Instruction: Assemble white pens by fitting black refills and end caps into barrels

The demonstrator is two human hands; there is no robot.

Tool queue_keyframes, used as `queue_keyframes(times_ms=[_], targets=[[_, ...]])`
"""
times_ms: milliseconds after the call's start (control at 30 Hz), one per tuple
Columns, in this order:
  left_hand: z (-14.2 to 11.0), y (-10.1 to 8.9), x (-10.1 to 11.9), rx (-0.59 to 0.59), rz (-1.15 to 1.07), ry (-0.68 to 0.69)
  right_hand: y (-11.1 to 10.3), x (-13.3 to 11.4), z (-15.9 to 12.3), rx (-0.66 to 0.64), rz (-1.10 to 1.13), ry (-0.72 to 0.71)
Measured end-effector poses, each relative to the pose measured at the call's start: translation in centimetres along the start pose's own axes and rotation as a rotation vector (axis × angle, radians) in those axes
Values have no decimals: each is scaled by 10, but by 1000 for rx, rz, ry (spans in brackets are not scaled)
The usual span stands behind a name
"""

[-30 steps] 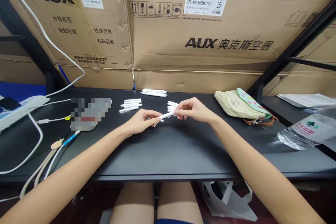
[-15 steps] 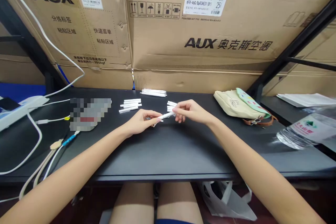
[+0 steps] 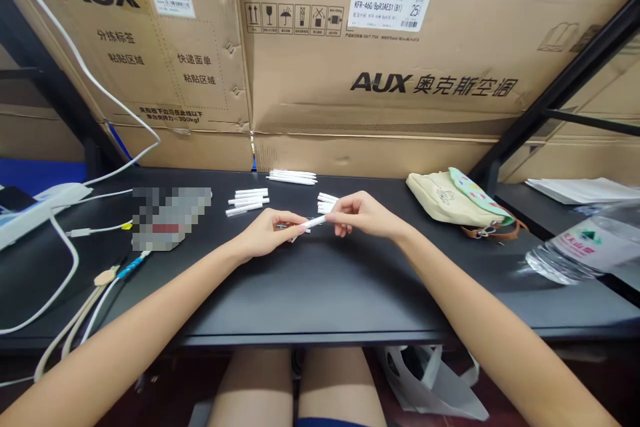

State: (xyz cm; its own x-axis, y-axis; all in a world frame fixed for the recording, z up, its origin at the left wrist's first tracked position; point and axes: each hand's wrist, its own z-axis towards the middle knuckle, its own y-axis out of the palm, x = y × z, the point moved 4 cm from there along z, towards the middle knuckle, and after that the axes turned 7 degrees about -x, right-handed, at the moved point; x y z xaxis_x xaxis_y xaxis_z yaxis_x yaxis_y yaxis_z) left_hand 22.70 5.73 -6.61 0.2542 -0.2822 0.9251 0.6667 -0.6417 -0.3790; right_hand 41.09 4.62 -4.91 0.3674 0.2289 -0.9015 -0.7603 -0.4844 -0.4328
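A white pen piece (image 3: 314,221), apparently a barrel, is held level just above the black desk. My left hand (image 3: 267,232) pinches its left end between thumb and fingers. At the other end, the fingertips of my right hand (image 3: 361,215) are closed on it. Slim pieces (image 3: 306,231) show by my left fingertips, mostly hidden by the hand. Several white pen parts (image 3: 249,201) lie beyond my left hand. More short white parts (image 3: 326,198) lie behind my right fingers, partly covered. Farther back sits a row of white pens (image 3: 293,177).
Large cardboard boxes (image 3: 380,113) stand along the desk's back edge. A cream pouch (image 3: 440,199) and a water bottle (image 3: 585,243) are to the right. At left are a pixelated grey object (image 3: 170,220), cables (image 3: 131,269) and a white power strip (image 3: 45,210).
My right fingertips have shifted slightly left along the pen piece. My left hand keeps its pinch in nearly the same place. The other pen parts lie as before.
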Motion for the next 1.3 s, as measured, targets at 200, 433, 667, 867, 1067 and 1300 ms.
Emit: queue_keyframes(times_ms=[200,433,667,867,1067,1300], targets=[[0,0,0,-4,-6,5,1,-1,0,32,18,-6],[-1,1,0,-5,-22,-14,3,1,0,31,30,6],[1,-5,2,58,19,26,3,-2,0,83,72,-40],[-2,-34,-6,474,-320,-134,18,-4,1,431,92,-140],[0,-32,-15,665,-791,-104,58,-18,-2,564,-518,-438],[-1,-30,-13,726,-797,-37,70,-14,3,465,-777,-486]])
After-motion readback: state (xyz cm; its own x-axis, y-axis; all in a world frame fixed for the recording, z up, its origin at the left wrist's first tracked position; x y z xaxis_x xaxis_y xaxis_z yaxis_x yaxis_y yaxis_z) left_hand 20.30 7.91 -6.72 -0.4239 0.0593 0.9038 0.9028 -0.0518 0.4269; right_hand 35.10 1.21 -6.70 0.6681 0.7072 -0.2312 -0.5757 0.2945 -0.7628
